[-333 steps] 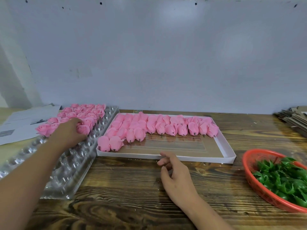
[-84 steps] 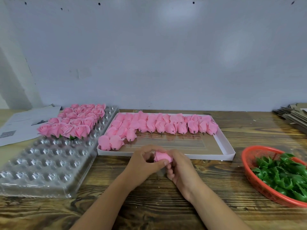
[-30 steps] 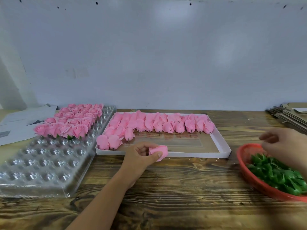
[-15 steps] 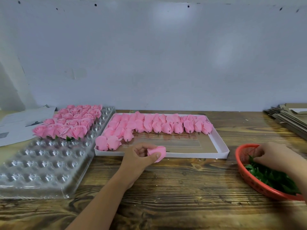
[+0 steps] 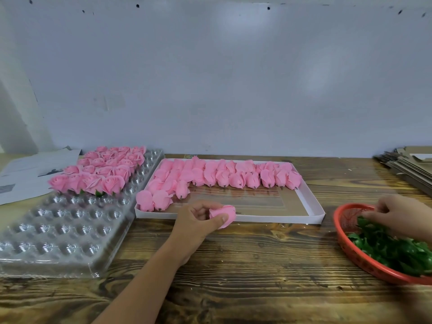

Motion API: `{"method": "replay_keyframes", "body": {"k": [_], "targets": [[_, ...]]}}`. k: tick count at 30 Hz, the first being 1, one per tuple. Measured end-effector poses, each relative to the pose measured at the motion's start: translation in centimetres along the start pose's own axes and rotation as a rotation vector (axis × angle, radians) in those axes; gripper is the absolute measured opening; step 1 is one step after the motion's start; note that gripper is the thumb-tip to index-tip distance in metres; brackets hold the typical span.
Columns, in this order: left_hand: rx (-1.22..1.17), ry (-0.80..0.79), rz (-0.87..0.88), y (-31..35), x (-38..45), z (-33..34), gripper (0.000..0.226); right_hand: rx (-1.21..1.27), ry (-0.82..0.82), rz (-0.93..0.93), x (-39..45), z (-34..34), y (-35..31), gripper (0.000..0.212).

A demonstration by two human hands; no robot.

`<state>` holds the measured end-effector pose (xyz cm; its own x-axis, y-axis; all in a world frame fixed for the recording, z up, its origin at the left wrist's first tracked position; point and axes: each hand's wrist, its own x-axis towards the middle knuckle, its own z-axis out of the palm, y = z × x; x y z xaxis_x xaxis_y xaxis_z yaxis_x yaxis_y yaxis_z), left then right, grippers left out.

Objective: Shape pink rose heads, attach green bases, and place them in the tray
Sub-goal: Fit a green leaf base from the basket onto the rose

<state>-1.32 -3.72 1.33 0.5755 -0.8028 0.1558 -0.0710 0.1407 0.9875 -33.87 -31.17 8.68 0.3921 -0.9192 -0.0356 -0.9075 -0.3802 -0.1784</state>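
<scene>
Left hand (image 5: pixel 195 222) sits mid-worktop, just in front of the white box (image 5: pixel 313 208), thumb and curled fingers pinched on one pink rose head (image 5: pixel 225 215), held a touch above the wood. Over at the right edge, the right hand (image 5: pixel 397 215) reaches into the red basket (image 5: pixel 355 258), fingers curled down among the green bases (image 5: pixel 392 247); whether that grip has closed on one, I cannot tell, the fingertips are buried in the leaves.

In the white box, unfinished pink heads (image 5: pixel 233 175) lie in rows along the far side and pile toward its left end, with bare bottom showing at the near right. Left of it, the clear plastic tray (image 5: pixel 63 232) runs along the left edge of the worktop (image 5: pixel 257 265); finished roses (image 5: pixel 100 170) fill its far cups, green showing under the nearest row, while the near cups stand bare.

Printed sheets of paper (image 5: pixel 25 174) lie at the far left corner, but the print is too small to read. Flat cardboard (image 5: pixel 406 164) is stacked at the far right corner. No brand or label is legible anywhere.
</scene>
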Motion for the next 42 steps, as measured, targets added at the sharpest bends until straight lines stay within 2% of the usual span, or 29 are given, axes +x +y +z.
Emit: {"method": "replay_keyframes", "body": {"k": [4,8,13,18,21,23,26,32,36,39,42], "targets": [[-0.008,-0.004,0.005,0.0,0.0,0.0,0.023,0.05,-0.007,0.0,0.0,-0.3,0.7,0.032],[-0.008,0.002,0.002,0.0,0.1,0.0,0.023,0.016,0.06,-0.058,-0.2,-0.8,1.3,0.038],[0.0,0.006,-0.009,-0.2,0.1,-0.1,0.024,0.077,-0.006,-0.024,-0.7,-1.4,2.0,0.046],[0.005,0.001,-0.02,-0.2,0.2,-0.1,0.025,0.099,0.069,-0.052,-0.4,-0.9,3.1,0.059],[0.01,-0.002,-0.025,-0.2,0.2,-0.1,0.026,0.087,0.079,-0.006,0.4,-0.3,3.9,0.038],[0.002,-0.005,-0.024,-0.1,0.2,0.0,0.026,0.082,0.156,-0.002,1.0,0.1,4.7,0.025],[-0.004,-0.01,-0.02,0.0,0.1,0.0,0.025,0.07,0.241,-0.024,2.2,0.8,6.0,0.029],[-0.003,-0.007,-0.028,-0.1,0.1,-0.1,0.025,0.056,0.222,0.024,3.9,2.1,7.1,0.019],[-0.017,-0.025,-0.02,0.0,0.0,-0.1,0.023,0.138,0.294,0.042,5.5,3.4,8.3,0.009],[-0.019,-0.028,-0.012,0.0,0.0,-0.1,0.023,0.144,0.299,0.091,6.3,3.2,8.9,0.028],[-0.012,-0.027,-0.018,0.0,0.1,-0.1,0.023,0.051,0.284,0.015,4.8,2.3,7.6,0.02]]}}
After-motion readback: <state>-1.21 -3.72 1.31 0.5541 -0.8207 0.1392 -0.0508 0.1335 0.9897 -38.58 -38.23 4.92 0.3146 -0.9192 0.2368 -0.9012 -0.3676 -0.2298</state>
